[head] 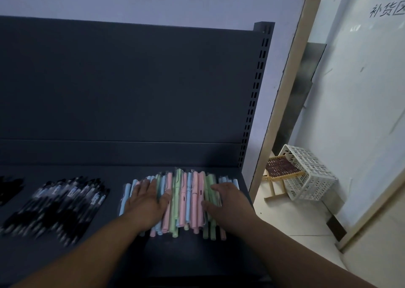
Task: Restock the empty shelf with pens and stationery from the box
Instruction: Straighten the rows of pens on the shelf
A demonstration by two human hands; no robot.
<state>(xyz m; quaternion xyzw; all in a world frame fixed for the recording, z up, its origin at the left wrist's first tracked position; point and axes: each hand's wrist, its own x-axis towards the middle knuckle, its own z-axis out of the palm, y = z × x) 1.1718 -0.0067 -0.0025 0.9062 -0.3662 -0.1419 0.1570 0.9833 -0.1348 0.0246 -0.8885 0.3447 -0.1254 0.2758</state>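
A pile of pastel pens (186, 198) in pink, green and blue, some in clear sleeves, lies on the dark shelf (197, 252) near its right end. My left hand (146, 202) rests flat on the left part of the pile, fingers spread. On the right part lies my right hand (225, 202), palm down with fingers apart. Neither hand grips a pen. A heap of black pens (59, 206) lies further left on the shelf. Another dark pile (9, 189) sits at the far left edge. The box is out of view.
The shelf's dark back panel (131, 86) rises behind the pens, with a slotted upright (256, 95) at its right. On the floor to the right stand a white plastic basket (306, 173) on its side and a small wooden stool (280, 169).
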